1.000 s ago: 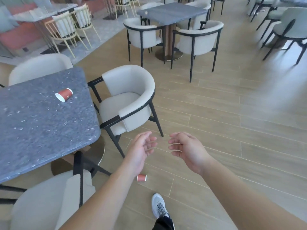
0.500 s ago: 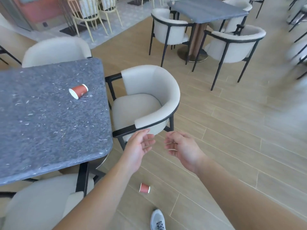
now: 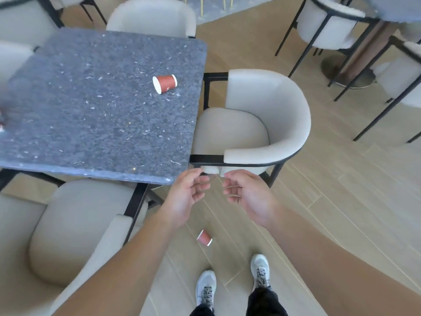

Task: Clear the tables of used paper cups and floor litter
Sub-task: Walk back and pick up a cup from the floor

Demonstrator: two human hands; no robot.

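Note:
A red paper cup (image 3: 165, 83) lies on its side on the grey speckled table (image 3: 95, 124), near the table's right edge. A second red paper cup (image 3: 204, 237) lies on the wooden floor just ahead of my feet. My left hand (image 3: 185, 196) and my right hand (image 3: 247, 193) hover side by side in front of the table's near right corner, above the floor cup. Both have loosely curled fingers and hold nothing. Something red and blurred (image 3: 1, 124) shows at the table's far left edge.
A cream armchair (image 3: 255, 124) with a black frame stands right of the table, close to my hands. Another cream chair (image 3: 75, 226) sits at the table's near side, on my left. More chairs and a second table's base (image 3: 348, 69) stand at the back right.
The view has tilted down and come closer to the table. Both hands stay together, empty. The floor cup now lies between my hands and my feet, and both shoes show.

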